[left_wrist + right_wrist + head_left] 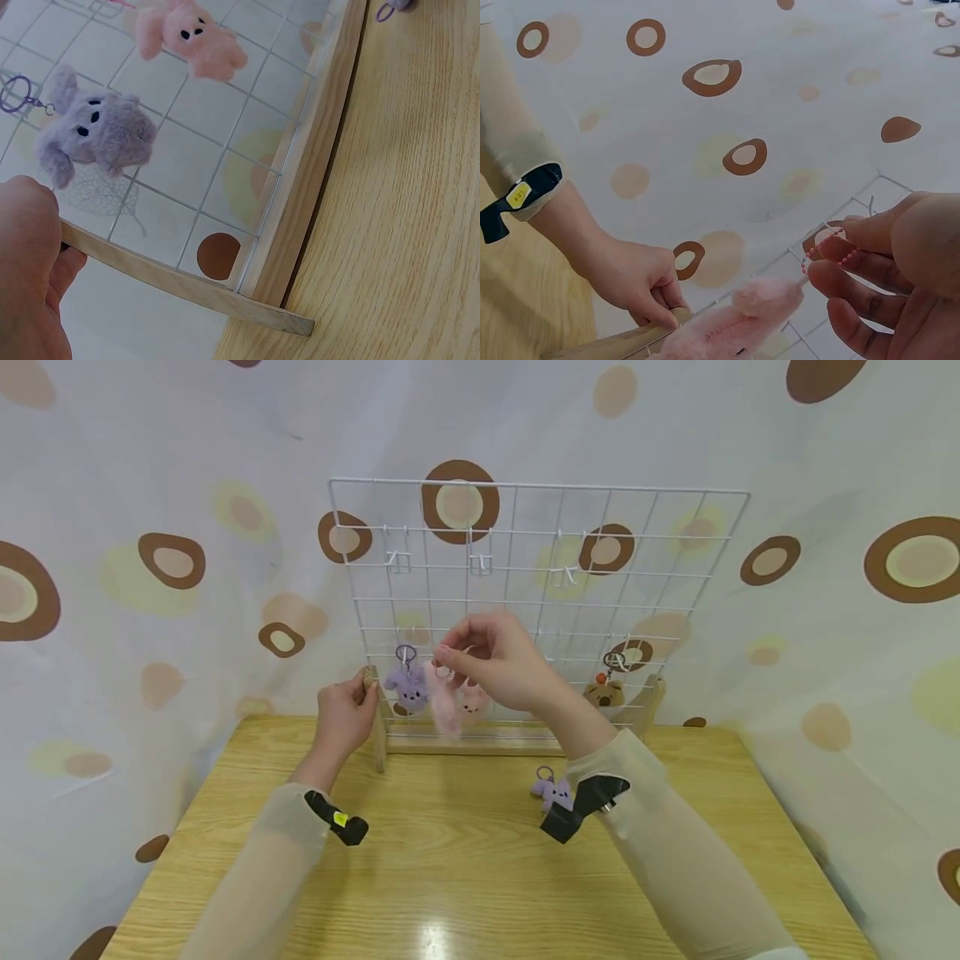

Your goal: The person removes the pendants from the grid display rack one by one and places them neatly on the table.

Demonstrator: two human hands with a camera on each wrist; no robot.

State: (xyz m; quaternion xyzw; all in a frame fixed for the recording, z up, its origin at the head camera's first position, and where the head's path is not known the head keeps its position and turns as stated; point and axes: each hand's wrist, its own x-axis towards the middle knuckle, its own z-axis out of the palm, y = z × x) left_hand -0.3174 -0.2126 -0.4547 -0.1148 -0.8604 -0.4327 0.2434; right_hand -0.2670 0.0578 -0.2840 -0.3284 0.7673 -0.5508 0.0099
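Note:
My right hand (501, 664) pinches a pink bead chain (832, 244) between thumb and finger. From it hangs a pink plush keychain (446, 710), seen side-on, in front of the white wire grid rack (536, 485). At the rack's left end, my left hand (347, 706) grips the top of the wooden side leg (187, 289). A purple plush keychain (408, 687) hangs between my hands on the rack. Close behind the held plush shows another pink plush (474, 703); my right hand hides how it hangs.
Several white hooks (480, 562) line the rack's upper row. A brown bear keychain (604, 693) hangs lower right. Another purple plush keychain (553, 793) lies on the wooden table (450, 860) beside my right wrist. Behind the rack is a spotted cloth (247, 427).

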